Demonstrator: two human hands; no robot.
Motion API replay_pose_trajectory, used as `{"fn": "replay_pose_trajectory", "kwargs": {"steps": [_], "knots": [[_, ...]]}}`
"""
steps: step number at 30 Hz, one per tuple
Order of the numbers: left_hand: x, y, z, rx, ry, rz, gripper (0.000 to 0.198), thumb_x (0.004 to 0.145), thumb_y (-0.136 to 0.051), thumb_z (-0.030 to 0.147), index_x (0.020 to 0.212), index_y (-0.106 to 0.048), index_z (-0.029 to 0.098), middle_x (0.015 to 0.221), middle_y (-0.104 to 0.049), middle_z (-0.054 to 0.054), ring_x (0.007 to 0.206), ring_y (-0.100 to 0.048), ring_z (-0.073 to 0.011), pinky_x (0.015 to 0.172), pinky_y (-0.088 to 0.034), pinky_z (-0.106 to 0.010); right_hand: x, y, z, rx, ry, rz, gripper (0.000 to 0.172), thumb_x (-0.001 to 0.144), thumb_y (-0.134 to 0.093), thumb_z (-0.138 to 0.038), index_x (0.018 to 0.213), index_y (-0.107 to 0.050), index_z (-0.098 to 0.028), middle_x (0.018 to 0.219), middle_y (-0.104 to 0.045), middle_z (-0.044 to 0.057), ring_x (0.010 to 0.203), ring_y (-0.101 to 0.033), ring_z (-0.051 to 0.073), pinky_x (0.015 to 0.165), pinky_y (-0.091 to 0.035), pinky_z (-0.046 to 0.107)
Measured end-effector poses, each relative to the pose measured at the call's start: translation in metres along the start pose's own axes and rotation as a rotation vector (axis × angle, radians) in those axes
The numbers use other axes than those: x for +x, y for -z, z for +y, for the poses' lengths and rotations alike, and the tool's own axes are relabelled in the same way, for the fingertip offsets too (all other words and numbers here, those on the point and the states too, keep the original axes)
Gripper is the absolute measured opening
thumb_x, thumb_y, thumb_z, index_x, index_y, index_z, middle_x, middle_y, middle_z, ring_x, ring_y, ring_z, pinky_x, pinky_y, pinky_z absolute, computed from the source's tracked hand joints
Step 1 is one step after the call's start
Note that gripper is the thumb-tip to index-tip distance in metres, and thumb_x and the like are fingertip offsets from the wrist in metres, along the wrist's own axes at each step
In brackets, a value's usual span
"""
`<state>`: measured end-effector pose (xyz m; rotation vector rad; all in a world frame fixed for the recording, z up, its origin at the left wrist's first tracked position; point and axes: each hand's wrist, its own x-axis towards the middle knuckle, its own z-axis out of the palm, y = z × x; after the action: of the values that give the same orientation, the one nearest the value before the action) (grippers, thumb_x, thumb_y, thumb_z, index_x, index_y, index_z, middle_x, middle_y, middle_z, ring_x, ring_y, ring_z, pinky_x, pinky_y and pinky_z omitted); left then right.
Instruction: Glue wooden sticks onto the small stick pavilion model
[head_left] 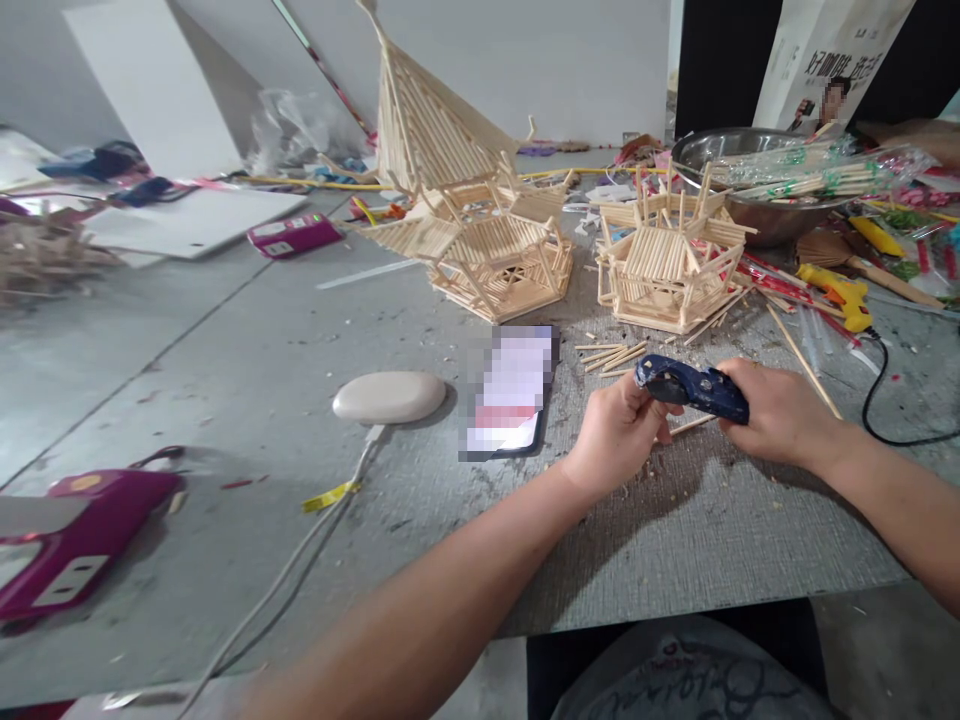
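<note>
My right hand [776,408] is wrapped round the handle of a dark blue hand tool [694,388] with a rounded, speckled head. Just under that head, the fingers of my left hand [616,430] are closed; what they pinch is hidden. A thin wooden stick [694,426] shows below the tool, and I cannot tell whether it is held or lies on the table. Short cut sticks [616,358] are scattered beyond my left hand. Behind them stands a small hexagonal stick model [667,265], with a larger stick pavilion [502,260] beside it, its pointed roof [435,120] rising at the back.
A phone [514,390] lies left of my hands, near a white oval device [390,397] with a cable. On the right are a yellow glue gun [840,290] with a black cord and a metal bowl [772,225] bearing bagged sticks. Purple devices [97,535] lie left.
</note>
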<state>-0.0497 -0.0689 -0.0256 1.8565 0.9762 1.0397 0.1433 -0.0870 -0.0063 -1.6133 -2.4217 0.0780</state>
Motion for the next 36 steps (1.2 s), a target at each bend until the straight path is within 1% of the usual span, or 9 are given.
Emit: {"fn": "replay_pose_trajectory", "kwargs": {"steps": [5, 9, 12, 19, 24, 26, 30, 32, 36], "knots": [[-0.001, 0.0, -0.001, 0.004, -0.002, -0.009, 0.014, 0.081, -0.044, 0.02, 0.068, -0.049, 0.017, 0.057, -0.062, 0.002, 0.042, -0.057, -0.0056, 0.043, -0.044, -0.015, 0.0, 0.001, 0.0, -0.009, -0.028, -0.023, 0.032, 0.066, -0.047, -0.027, 0.097, -0.051, -0.017, 0.085, -0.066, 0.008, 0.073, -0.062, 0.024, 0.059, -0.039, 0.03], [-0.001, 0.001, 0.003, -0.009, 0.023, -0.02, 0.015, 0.081, -0.045, 0.021, 0.068, -0.049, 0.017, 0.054, -0.059, 0.002, 0.042, -0.057, -0.0066, 0.042, -0.044, -0.016, 0.001, 0.003, -0.001, -0.029, -0.05, -0.029, 0.031, 0.066, -0.048, -0.027, 0.095, -0.051, -0.018, 0.083, -0.067, 0.008, 0.07, -0.062, 0.023, 0.057, -0.037, 0.029], [0.0, 0.001, 0.006, -0.02, 0.051, -0.023, 0.015, 0.081, -0.047, 0.022, 0.068, -0.049, 0.017, 0.056, -0.059, 0.002, 0.042, -0.057, -0.0063, 0.041, -0.044, -0.016, 0.001, 0.003, -0.001, -0.052, -0.056, -0.035, 0.028, 0.066, -0.048, -0.027, 0.092, -0.052, -0.018, 0.081, -0.067, 0.008, 0.069, -0.062, 0.023, 0.055, -0.036, 0.029], [0.001, -0.001, 0.007, -0.151, 0.121, -0.025, 0.013, 0.08, -0.049, 0.026, 0.071, -0.047, 0.017, 0.06, -0.059, 0.002, 0.041, -0.055, -0.0053, 0.04, -0.044, -0.016, 0.001, 0.002, -0.002, -0.077, -0.069, -0.021, 0.023, 0.068, -0.048, -0.028, 0.088, -0.052, -0.019, 0.076, -0.067, 0.007, 0.064, -0.061, 0.022, 0.054, -0.033, 0.029], [0.002, -0.001, 0.007, -0.222, 0.148, -0.01, 0.013, 0.079, -0.051, 0.026, 0.071, -0.047, 0.017, 0.062, -0.059, 0.002, 0.041, -0.054, -0.0047, 0.04, -0.044, -0.015, 0.002, 0.002, -0.006, -0.048, -0.14, -0.067, 0.02, 0.068, -0.05, -0.029, 0.085, -0.054, -0.02, 0.068, -0.065, 0.005, 0.061, -0.06, 0.022, 0.053, -0.032, 0.028], [0.003, -0.001, 0.008, -0.254, 0.168, 0.001, 0.014, 0.079, -0.051, 0.026, 0.07, -0.046, 0.017, 0.063, -0.059, 0.002, 0.041, -0.054, -0.0043, 0.04, -0.044, -0.015, 0.002, 0.001, -0.007, 0.001, -0.169, -0.055, 0.019, 0.069, -0.049, -0.029, 0.085, -0.054, -0.02, 0.068, -0.065, 0.005, 0.062, -0.06, 0.022, 0.053, -0.033, 0.029], [0.004, -0.002, 0.009, -0.306, 0.208, 0.004, 0.015, 0.079, -0.052, 0.026, 0.07, -0.045, 0.017, 0.065, -0.061, 0.002, 0.043, -0.056, -0.0041, 0.042, -0.045, -0.015, 0.002, -0.002, -0.005, 0.086, -0.199, 0.039, 0.02, 0.072, -0.048, -0.03, 0.09, -0.053, -0.02, 0.071, -0.065, 0.005, 0.063, -0.06, 0.021, 0.056, -0.037, 0.03], [0.004, -0.002, 0.008, -0.32, 0.22, 0.001, 0.015, 0.08, -0.053, 0.027, 0.071, -0.046, 0.017, 0.065, -0.062, 0.001, 0.044, -0.056, -0.0045, 0.043, -0.046, -0.015, 0.001, -0.003, -0.004, 0.104, -0.182, 0.075, 0.02, 0.073, -0.048, -0.028, 0.091, -0.052, -0.02, 0.074, -0.065, 0.005, 0.064, -0.06, 0.021, 0.057, -0.038, 0.03], [0.004, -0.001, 0.007, -0.327, 0.198, 0.016, 0.016, 0.08, -0.054, 0.031, 0.074, -0.048, 0.017, 0.07, -0.064, 0.0, 0.05, -0.059, -0.0059, 0.049, -0.05, -0.017, 0.001, -0.004, -0.004, 0.094, -0.108, 0.079, 0.026, 0.07, -0.05, -0.023, 0.096, -0.051, -0.02, 0.08, -0.065, 0.006, 0.07, -0.06, 0.021, 0.059, -0.04, 0.03]]}}
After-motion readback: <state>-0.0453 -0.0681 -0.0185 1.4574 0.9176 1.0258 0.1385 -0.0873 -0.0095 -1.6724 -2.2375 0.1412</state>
